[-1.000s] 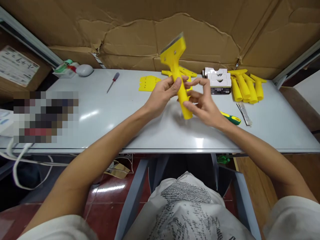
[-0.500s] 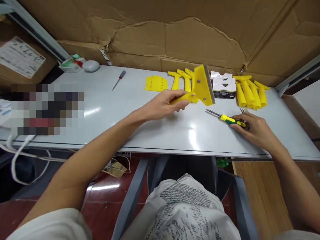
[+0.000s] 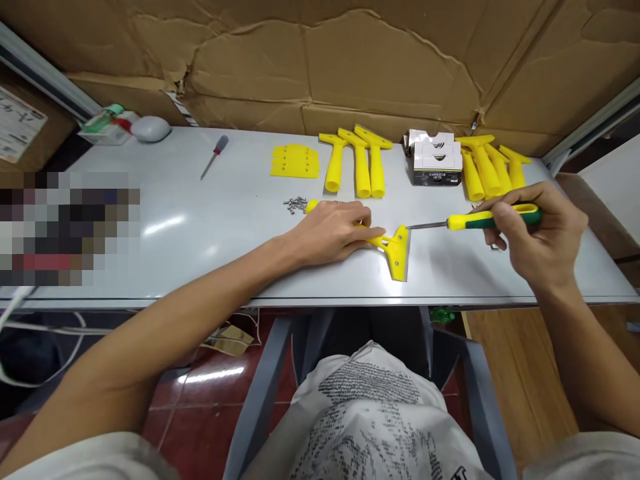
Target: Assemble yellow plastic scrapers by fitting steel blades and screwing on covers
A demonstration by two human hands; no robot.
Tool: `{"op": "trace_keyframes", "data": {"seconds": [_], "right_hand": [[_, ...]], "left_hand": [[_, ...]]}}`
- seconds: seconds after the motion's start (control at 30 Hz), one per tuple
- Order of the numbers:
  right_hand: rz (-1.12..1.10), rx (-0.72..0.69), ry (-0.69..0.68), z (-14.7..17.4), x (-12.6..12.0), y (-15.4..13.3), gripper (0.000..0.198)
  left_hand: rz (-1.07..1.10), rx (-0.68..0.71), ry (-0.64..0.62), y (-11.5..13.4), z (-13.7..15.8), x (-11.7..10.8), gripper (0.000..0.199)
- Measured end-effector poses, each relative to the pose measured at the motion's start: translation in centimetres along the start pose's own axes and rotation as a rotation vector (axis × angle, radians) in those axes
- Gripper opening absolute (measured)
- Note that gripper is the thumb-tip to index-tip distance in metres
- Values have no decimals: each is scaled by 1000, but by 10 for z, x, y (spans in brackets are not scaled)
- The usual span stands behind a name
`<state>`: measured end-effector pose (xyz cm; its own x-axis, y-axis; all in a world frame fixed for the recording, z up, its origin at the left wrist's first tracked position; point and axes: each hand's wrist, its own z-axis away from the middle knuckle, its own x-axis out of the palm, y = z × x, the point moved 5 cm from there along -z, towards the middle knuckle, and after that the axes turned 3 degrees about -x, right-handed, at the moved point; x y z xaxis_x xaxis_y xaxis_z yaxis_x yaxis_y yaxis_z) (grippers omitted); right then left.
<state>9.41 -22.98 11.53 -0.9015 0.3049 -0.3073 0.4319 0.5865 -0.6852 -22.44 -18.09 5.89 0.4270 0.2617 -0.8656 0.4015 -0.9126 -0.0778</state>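
My left hand (image 3: 336, 232) is closed around the handle of a yellow scraper (image 3: 397, 257), holding it low over or on the white table. Two screws show on the scraper's head, and its metal blade edge faces right. In my right hand (image 3: 547, 240) is a yellow and green screwdriver (image 3: 480, 220). Its shaft points left, and the tip appears close to the upper corner of the scraper's head; whether they touch I cannot tell. Just beyond my left hand lies a small pile of screws (image 3: 297, 205).
Yellow plastic plates (image 3: 295, 161) and three yellow scrapers (image 3: 361, 163) lie at the back. Beside them stand a white and black box (image 3: 436, 160) and several yellow handles (image 3: 490, 170). Another screwdriver (image 3: 215, 157) and a computer mouse (image 3: 151, 129) are on the left. Cardboard (image 3: 350, 60) backs the table (image 3: 225, 220).
My left hand has lowered the scraper from mid-air toward the table. My right hand has raised the screwdriver and brought its tip to the scraper's head. The screw pile is now uncovered.
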Motion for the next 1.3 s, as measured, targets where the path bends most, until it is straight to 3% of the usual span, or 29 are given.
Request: {"op": "trace_keyframes", "data": {"seconds": [0.23, 0.4, 0.57, 0.7, 0.9, 1.03, 1.1, 1.17, 1.23, 1.3], "right_hand": [[128, 159, -139, 8, 6, 8, 22], [266, 120, -192, 9, 10, 0, 25], [445, 1, -259, -10, 17, -23, 27], [635, -103, -562, -44, 31, -36, 44], [587, -451, -923, -77, 53, -55, 16], [577, -534, -1011, -87, 61, -57, 4], [529, -563, -1038, -88, 66, -61, 12], [562, -477, -1029, -92, 72, -60, 5], [672, -240, -939, -101, 73, -52, 26], [773, -11, -813, -108, 70, -44, 32]], "left_hand": [[-17, -9, -41, 0, -1, 2, 21], [-32, -26, -64, 0, -2, 2, 22], [-27, -27, -80, 0, -2, 3, 24], [-22, -21, -67, -1, -1, 3, 24], [-40, -38, -156, 3, -2, 3, 30], [-47, -57, -232, 9, -4, 3, 46], [-41, -58, -257, 10, -4, 3, 51], [-28, -79, -252, 9, -4, 3, 48], [-15, -115, -225, 8, -4, 4, 38], [-2, -149, -197, 8, -4, 4, 29]]}}
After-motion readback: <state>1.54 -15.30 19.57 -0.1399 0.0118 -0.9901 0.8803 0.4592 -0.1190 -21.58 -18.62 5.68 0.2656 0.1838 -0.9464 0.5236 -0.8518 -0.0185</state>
